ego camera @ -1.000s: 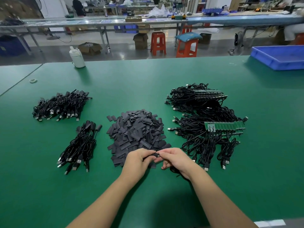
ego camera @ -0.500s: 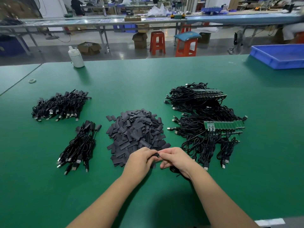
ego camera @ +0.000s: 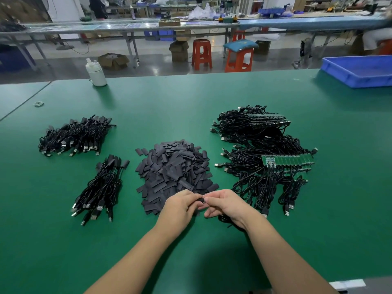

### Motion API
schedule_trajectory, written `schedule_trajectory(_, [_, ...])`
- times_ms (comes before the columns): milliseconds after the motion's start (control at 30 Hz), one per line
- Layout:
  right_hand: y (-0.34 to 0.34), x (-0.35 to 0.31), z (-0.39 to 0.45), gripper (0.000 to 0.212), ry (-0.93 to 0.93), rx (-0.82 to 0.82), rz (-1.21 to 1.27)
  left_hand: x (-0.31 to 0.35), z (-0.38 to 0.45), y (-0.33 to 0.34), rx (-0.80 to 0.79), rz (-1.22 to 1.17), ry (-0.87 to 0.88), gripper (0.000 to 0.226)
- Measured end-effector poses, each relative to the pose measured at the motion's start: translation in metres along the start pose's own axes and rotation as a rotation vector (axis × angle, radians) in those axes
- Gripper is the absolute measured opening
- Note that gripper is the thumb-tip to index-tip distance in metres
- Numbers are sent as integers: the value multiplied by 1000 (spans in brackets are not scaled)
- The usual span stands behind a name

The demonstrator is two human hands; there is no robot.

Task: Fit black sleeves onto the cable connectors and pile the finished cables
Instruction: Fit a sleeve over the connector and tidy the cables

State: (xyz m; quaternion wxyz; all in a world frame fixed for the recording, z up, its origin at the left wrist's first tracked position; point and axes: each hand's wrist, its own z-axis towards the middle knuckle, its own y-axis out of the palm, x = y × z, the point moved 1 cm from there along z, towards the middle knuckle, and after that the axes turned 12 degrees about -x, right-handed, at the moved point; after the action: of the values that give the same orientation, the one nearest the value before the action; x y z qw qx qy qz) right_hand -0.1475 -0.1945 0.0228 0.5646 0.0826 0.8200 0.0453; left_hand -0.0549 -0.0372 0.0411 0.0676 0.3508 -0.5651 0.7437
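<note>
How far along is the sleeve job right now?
Done: two piles of sleeved cables, far and near, lie at left. In hand: left hand and right hand pinch one sleeve. Left: a heap of loose sleeves and a tangle of unsleeved cables.

sleeve pile (ego camera: 174,172) between cable piles (ego camera: 263,158)

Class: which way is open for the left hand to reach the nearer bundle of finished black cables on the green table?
Probably yes, straight to its left: only bare green table lies between the left hand and the nearer bundle of finished black cables. But the hand now pinches a small black sleeve together with the right hand.
</note>
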Motion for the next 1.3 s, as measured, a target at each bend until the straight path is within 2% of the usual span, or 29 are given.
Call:
schedule_trajectory(267, [3,1,-3,16,-15,-2,-50,-2,3,2,-85,183,-3,30])
schedule_trajectory(500, [-2,5,0,10,-50,87,80,-2,6,-3,-60,221,-7,26])
schedule_trajectory(633, [0,7,1,8,-72,96,107,-4,9,-2,-100,449,-153,28])
schedule_trajectory(733, [0,8,1,6,-85,110,135,-2,12,-1,-166,601,-185,24])
schedule_trajectory(933, [2,10,3,11,-93,176,166,-1,13,1,-189,661,-160,18])
schedule_trajectory(1300, [7,5,0,9,-59,141,52,8,11,-1,-304,726,-174,5])
